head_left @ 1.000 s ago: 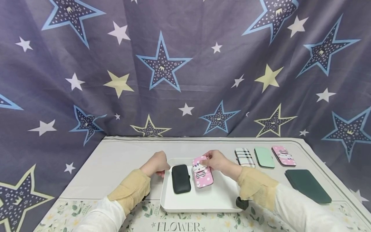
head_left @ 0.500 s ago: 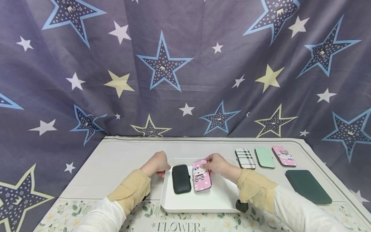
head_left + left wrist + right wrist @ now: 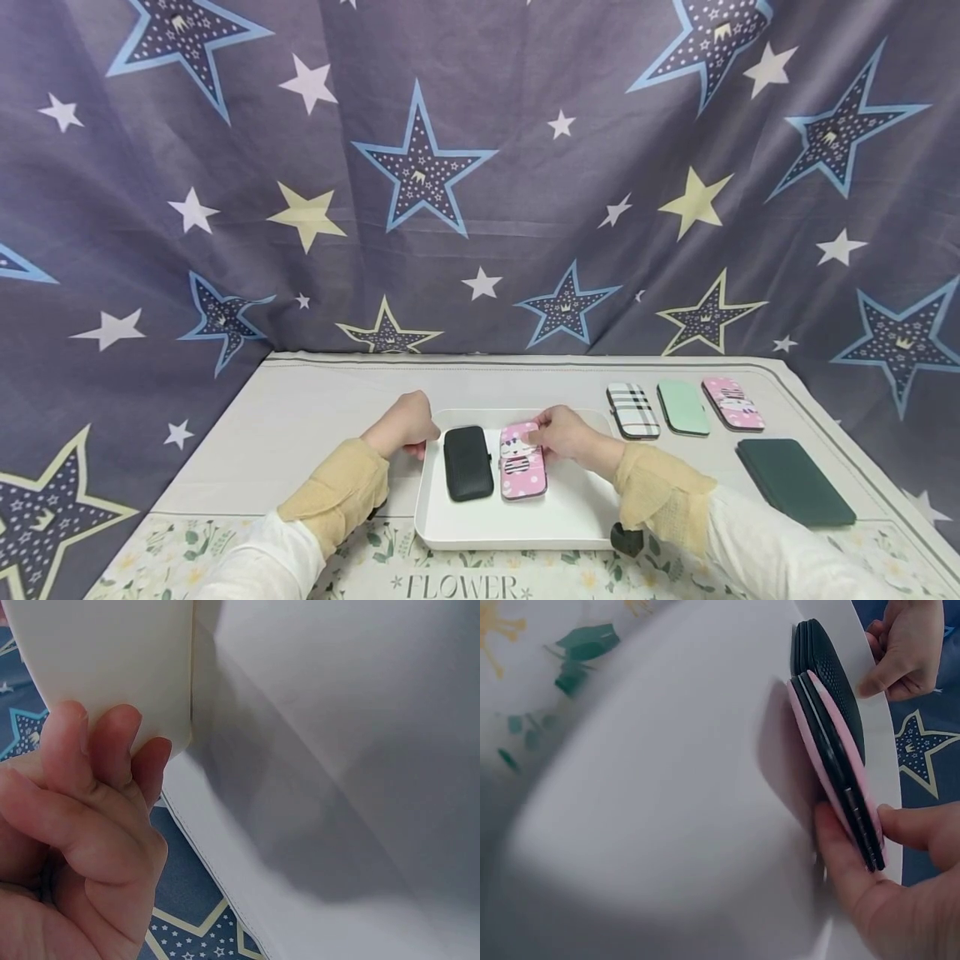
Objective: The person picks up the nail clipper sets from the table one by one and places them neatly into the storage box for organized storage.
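Observation:
My right hand point(image 3: 568, 435) pinches a pink hinged case point(image 3: 522, 471) with a white cat print, over the white tray point(image 3: 555, 521). In the right wrist view, thumb and fingers grip the end of this pink case point(image 3: 821, 742), seen edge-on with its dark hinge. A black textured case point(image 3: 468, 464) lies in the tray just left of the pink one. My left hand point(image 3: 407, 423) holds the tray's left rim. From the left wrist, its curled fingers point(image 3: 112, 742) lie against the tray's outer wall point(image 3: 105, 660).
Right of the tray, a plaid case point(image 3: 633, 411), a mint green case point(image 3: 683, 407) and another pink case point(image 3: 732, 404) lie in a row. A dark green flat case point(image 3: 797, 482) lies in front of them. A star-patterned curtain point(image 3: 480, 208) hangs behind the table.
My right hand has lowered the pink case toward the tray's floor and turned it straighter, nearly parallel to the black case. The left hand stays at the tray's rim.

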### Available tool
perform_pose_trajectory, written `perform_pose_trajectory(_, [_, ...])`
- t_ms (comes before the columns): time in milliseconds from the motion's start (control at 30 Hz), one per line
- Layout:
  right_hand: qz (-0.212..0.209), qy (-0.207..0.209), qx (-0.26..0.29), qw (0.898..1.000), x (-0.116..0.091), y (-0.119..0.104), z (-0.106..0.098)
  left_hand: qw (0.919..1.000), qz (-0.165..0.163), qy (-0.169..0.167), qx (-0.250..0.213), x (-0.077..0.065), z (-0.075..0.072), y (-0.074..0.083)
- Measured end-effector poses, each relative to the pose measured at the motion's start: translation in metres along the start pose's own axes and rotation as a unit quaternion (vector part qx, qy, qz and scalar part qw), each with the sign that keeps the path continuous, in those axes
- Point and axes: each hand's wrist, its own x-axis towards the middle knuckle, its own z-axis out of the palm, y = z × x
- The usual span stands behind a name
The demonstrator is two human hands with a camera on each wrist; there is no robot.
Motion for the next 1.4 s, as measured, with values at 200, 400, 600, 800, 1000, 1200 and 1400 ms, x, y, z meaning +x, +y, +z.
perform_pose_trajectory(200, [-0.012,0.002,-0.065,0.998,-0.003,-0.003,-0.001,1.0,-0.001,0.0,0.002,0.0,0.0,0.001])
perform_pose_trajectory(400, [-0.048,0.015,-0.126,0.991,-0.003,-0.004,-0.001,1.0,-0.003,0.001,0.004,0.0,0.001,0.001])
perform_pose_trajectory(600, [-0.073,0.034,-0.184,0.98,-0.004,-0.007,-0.002,1.0,0.0,0.004,0.005,0.0,0.001,0.001])
perform_pose_trajectory(800, [-0.088,0.053,-0.194,0.976,-0.005,-0.008,0.0,1.0,-0.001,0.007,0.002,-0.001,0.001,0.001])
perform_pose_trajectory(1000, [-0.101,0.058,-0.216,0.969,-0.007,-0.009,0.003,1.0,0.0,0.006,0.003,-0.002,-0.001,0.001])
perform_pose_trajectory(1200, [-0.122,0.068,-0.253,0.957,-0.009,-0.01,0.003,1.0,0.003,0.005,-0.001,-0.002,0.0,0.001])
perform_pose_trajectory(1400, [-0.141,0.07,-0.298,0.941,-0.011,-0.012,0.001,1.0,-0.002,0.004,0.0,0.0,0.001,0.001])
